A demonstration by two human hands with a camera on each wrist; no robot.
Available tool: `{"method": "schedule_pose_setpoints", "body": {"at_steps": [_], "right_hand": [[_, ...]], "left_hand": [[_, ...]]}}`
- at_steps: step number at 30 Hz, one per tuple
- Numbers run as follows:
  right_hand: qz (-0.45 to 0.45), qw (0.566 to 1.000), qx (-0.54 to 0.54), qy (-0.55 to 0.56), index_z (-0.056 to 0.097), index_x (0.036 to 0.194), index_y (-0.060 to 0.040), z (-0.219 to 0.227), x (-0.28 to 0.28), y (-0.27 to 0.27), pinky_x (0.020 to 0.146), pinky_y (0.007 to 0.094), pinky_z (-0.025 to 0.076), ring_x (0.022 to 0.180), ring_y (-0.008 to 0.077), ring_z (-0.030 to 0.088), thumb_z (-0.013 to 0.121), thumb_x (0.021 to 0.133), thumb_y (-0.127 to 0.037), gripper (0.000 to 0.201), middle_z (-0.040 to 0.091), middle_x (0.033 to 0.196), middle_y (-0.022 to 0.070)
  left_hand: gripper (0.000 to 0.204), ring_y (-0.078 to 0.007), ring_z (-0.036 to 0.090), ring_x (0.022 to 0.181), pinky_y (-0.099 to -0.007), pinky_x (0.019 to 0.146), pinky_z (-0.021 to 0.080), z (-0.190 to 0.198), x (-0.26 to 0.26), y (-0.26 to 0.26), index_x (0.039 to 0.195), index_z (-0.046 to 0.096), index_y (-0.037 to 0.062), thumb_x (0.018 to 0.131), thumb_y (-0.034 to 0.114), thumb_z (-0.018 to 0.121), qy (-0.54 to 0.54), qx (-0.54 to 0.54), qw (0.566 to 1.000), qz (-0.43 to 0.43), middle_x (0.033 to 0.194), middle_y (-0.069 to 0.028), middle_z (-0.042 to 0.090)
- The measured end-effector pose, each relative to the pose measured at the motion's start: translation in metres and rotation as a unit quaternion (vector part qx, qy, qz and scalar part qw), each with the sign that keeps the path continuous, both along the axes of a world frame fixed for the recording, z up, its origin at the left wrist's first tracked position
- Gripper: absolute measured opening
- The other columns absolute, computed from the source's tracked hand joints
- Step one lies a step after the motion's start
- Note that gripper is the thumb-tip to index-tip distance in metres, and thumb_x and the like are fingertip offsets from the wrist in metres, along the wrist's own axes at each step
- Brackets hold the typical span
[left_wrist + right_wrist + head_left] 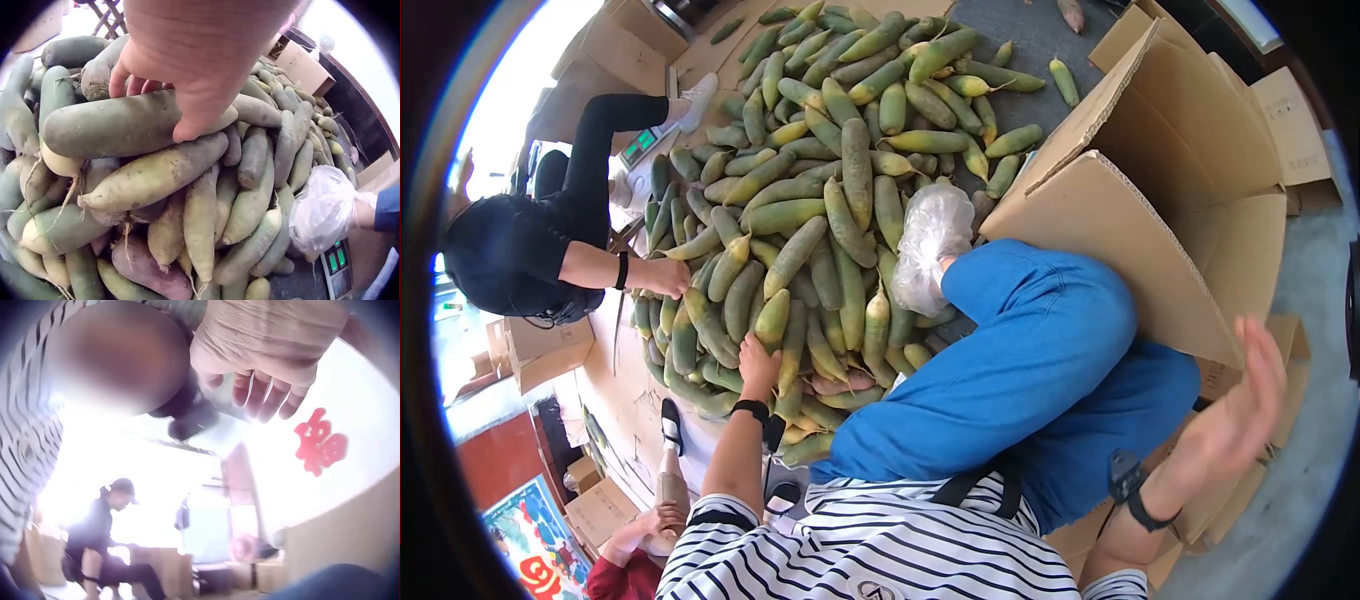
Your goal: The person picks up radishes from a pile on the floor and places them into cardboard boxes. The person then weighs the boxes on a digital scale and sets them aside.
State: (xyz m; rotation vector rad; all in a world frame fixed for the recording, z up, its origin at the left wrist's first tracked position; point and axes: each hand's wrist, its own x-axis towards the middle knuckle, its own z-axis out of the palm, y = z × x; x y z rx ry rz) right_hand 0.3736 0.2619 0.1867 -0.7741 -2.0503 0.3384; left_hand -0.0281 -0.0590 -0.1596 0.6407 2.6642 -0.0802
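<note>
A big heap of green radishes [800, 195], some yellowish at the ends, spreads in front of the seated person. At its near side the left hand [758, 365] grips one green radish [112, 128], thumb on one side and fingers over the other. Just below that radish in the left wrist view lies a paler yellow-green radish [156, 172]. The right hand [1240, 390] is raised beside an open cardboard carton [1100, 215], fingers extended and nothing in them. In the right wrist view the same hand [269, 356] hangs with its fingers spread slightly apart.
A foot wrapped in a clear plastic bag [935, 240] rests against the heap. Across it another person in black [520, 255] reaches into the radishes. A scale with green digits [640, 148] stands near that person's shoe. Flattened cardboard [625, 375] covers the floor behind.
</note>
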Motion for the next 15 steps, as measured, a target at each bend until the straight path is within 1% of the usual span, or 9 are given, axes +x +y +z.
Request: {"method": "schedule_pose_setpoints", "body": {"at_steps": [2, 4, 6, 8, 10, 11, 13, 14, 15], "right_hand": [[0.063, 0.998, 0.018, 0.008, 0.049, 0.126, 0.0075, 0.025, -0.011, -0.02, 0.103, 0.047, 0.04, 0.118, 0.0378, 0.053, 0.037, 0.098, -0.024, 0.044, 0.052, 0.127, 0.0274], [0.2, 0.965, 0.001, 0.17, 0.058, 0.121, -0.0049, 0.048, -0.028, -0.035, 0.087, 0.0352, 0.046, 0.109, 0.0267, 0.057, 0.057, 0.091, -0.022, 0.034, 0.059, 0.119, 0.0095], [0.263, 0.932, -0.006, 0.25, 0.062, 0.119, -0.011, 0.064, -0.047, -0.042, 0.079, 0.0293, 0.048, 0.105, 0.0212, 0.059, 0.066, 0.088, -0.02, 0.033, 0.063, 0.115, 0.0005], [0.121, 0.887, 0.189, 0.403, 0.057, 0.126, -0.0158, 0.075, -0.068, -0.039, 0.086, 0.0306, 0.046, 0.113, 0.0172, 0.054, 0.062, 0.089, -0.026, 0.039, 0.06, 0.122, -0.0036], [0.035, 0.838, 0.299, 0.455, 0.054, 0.13, -0.0181, 0.094, -0.039, -0.044, 0.09, 0.0312, 0.044, 0.118, 0.0152, 0.051, 0.059, 0.089, -0.029, 0.043, 0.058, 0.125, -0.0056], [0.271, 0.857, 0.09, 0.43, 0.054, 0.13, -0.0163, 0.106, 0.012, -0.058, 0.093, 0.0316, 0.043, 0.119, 0.0126, 0.05, 0.058, 0.089, -0.031, 0.044, 0.057, 0.128, -0.0041], [0.478, 0.789, -0.126, 0.365, 0.053, 0.131, -0.0145, 0.105, 0.011, -0.063, 0.096, 0.032, 0.041, 0.121, 0.0101, 0.049, 0.056, 0.089, -0.032, 0.045, 0.056, 0.131, -0.0027], [0.424, 0.796, 0.014, 0.432, 0.052, 0.131, -0.0118, 0.093, -0.041, -0.056, 0.097, 0.0323, 0.041, 0.121, 0.0097, 0.049, 0.056, 0.09, -0.03, 0.045, 0.056, 0.131, -0.0011], [0.396, 0.791, 0.089, 0.458, 0.052, 0.131, -0.0105, 0.088, -0.043, -0.059, 0.098, 0.0324, 0.041, 0.121, 0.0095, 0.049, 0.055, 0.09, -0.029, 0.045, 0.056, 0.131, -0.0003]], "left_hand": [[0.069, -0.0388, 0.055, 0.112, -0.0472, 0.09, 0.049, -0.005, -0.006, 0.002, 0.123, 0.04, 0.0021, 0.071, 0.027, 0.077, -0.011, -0.008, 1.0, 0.026, 0.122, -0.0217, 0.052], [0.072, -0.0381, 0.055, 0.112, -0.0467, 0.091, 0.049, -0.008, -0.012, 0.003, 0.121, 0.04, 0.0022, 0.068, 0.032, 0.08, -0.052, -0.014, 0.997, 0.061, 0.122, -0.0218, 0.052], [0.072, -0.0372, 0.055, 0.112, -0.0466, 0.091, 0.048, -0.009, -0.013, 0.003, 0.118, 0.041, 0.0024, 0.067, 0.034, 0.08, -0.045, -0.015, 0.997, 0.06, 0.121, -0.0219, 0.053], [0.076, -0.0379, 0.055, 0.111, -0.0459, 0.092, 0.048, -0.011, -0.012, 0.001, 0.122, 0.041, 0.0006, 0.066, 0.033, 0.08, -0.036, -0.009, 0.998, 0.055, 0.122, -0.0221, 0.053], [0.079, -0.0392, 0.055, 0.111, -0.045, 0.092, 0.048, -0.024, -0.014, -0.007, 0.125, 0.042, -0.0025, 0.065, 0.033, 0.08, -0.056, 0.039, 0.996, 0.054, 0.12, -0.0233, 0.054], [0.08, -0.0399, 0.056, 0.108, -0.0436, 0.09, 0.047, -0.025, -0.012, -0.009, 0.126, 0.044, -0.0062, 0.065, 0.033, 0.08, -0.065, 0.095, 0.992, 0.043, 0.115, -0.025, 0.057], [0.079, -0.0398, 0.057, 0.106, -0.0435, 0.089, 0.048, -0.016, -0.002, 0.003, 0.124, 0.046, -0.0068, 0.065, 0.034, 0.08, -0.074, 0.155, 0.984, 0.041, 0.112, -0.0254, 0.059], [0.077, -0.0398, 0.059, 0.104, -0.0434, 0.089, 0.048, -0.01, 0.006, 0.012, 0.122, 0.049, -0.0074, 0.065, 0.034, 0.08, -0.087, 0.212, 0.972, 0.043, 0.108, -0.0258, 0.061], [0.073, -0.0342, 0.063, 0.097, -0.0395, 0.086, 0.048, -0.003, 0.012, 0.025, 0.12, 0.051, -0.0071, 0.066, 0.031, 0.081, -0.093, 0.222, 0.97, 0.04, 0.104, -0.0222, 0.064]]}}
